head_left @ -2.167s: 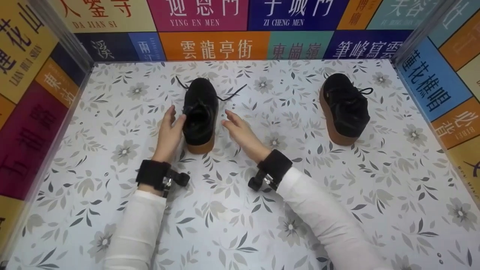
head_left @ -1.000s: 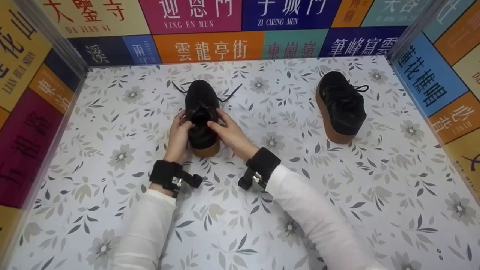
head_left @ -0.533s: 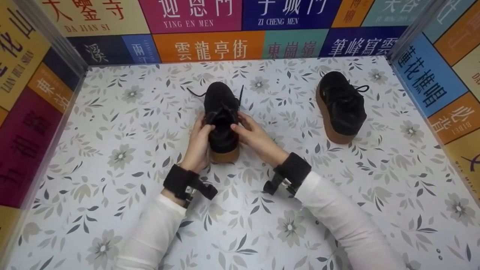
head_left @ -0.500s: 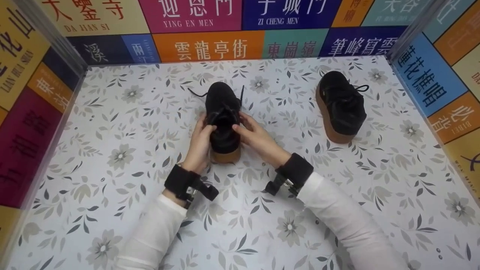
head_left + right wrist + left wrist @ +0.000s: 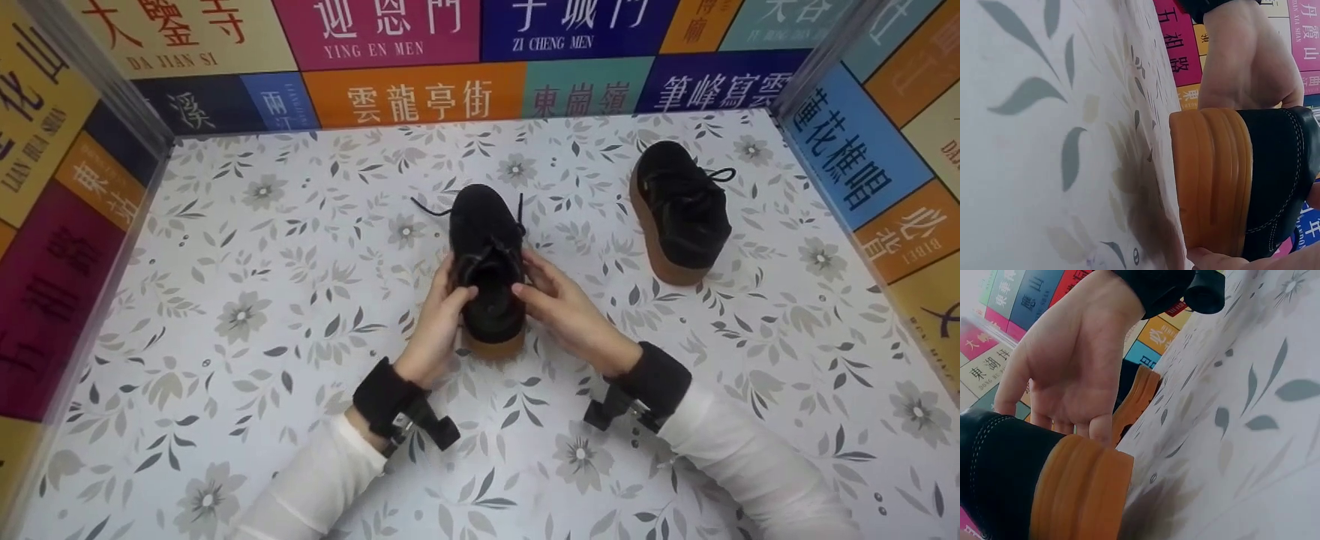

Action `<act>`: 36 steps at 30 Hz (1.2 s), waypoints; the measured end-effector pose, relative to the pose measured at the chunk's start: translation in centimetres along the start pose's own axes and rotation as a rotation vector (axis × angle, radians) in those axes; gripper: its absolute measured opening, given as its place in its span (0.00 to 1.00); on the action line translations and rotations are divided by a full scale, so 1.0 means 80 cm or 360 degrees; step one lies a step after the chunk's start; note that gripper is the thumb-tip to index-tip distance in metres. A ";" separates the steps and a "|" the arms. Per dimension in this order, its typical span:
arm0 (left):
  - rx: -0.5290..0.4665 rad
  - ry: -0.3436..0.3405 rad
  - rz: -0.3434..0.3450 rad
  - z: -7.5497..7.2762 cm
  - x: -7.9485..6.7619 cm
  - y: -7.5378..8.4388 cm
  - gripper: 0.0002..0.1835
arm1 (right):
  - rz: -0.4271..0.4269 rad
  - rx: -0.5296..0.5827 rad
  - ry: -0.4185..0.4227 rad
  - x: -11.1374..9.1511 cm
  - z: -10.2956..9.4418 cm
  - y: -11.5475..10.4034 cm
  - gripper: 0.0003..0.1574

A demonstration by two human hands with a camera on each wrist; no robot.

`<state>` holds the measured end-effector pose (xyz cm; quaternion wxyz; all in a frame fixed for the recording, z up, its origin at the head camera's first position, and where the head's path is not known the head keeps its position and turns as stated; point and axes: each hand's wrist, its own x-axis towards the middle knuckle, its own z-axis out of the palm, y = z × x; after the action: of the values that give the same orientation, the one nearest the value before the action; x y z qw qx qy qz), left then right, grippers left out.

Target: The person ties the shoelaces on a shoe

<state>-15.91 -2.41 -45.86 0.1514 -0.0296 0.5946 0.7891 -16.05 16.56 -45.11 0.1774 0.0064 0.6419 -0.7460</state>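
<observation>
A black shoe with a tan sole [image 5: 484, 210] is in the middle of the head view, toe pointing away. Its loose laces [image 5: 429, 210] stick out on both sides. My left hand [image 5: 439, 322] grips its left side, thumb at the collar opening and fingers outside. My right hand [image 5: 577, 319] holds the right side the same way. In the left wrist view the tan heel [image 5: 1081, 489] shows close, with a shadow on the surface beside it. Fingertips of my right hand touch the sole in the right wrist view, beside the dark heel counter [image 5: 1272, 169].
A matching black shoe [image 5: 679, 210], its lace in a loop, stands at the right. The white tabletop [image 5: 300, 420] has a leaf and flower print. Colourful panels with writing [image 5: 420, 94] wall in the back and both sides.
First beside the shoe, both hands took hold of it by its collar sides. Since then they have carried or slid it rightward and nearer to me. The other shoe stays in place.
</observation>
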 end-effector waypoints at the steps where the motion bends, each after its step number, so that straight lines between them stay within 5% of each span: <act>1: 0.0027 -0.0011 -0.0011 0.002 -0.004 -0.001 0.43 | 0.0004 -0.0013 0.0002 -0.005 -0.003 0.002 0.46; 18: 0.0151 -0.0135 -0.0079 0.020 -0.055 -0.032 0.44 | 0.0066 -0.0139 0.0016 -0.077 -0.017 0.022 0.45; 36: 0.0162 -0.0130 -0.0075 0.018 -0.068 -0.050 0.44 | 0.0067 -0.0109 0.0051 -0.087 -0.017 0.049 0.46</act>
<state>-9.44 -1.16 -47.93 0.1954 -0.0035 0.6263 0.7547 -8.73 19.22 -47.44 0.1831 0.0258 0.6695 -0.7194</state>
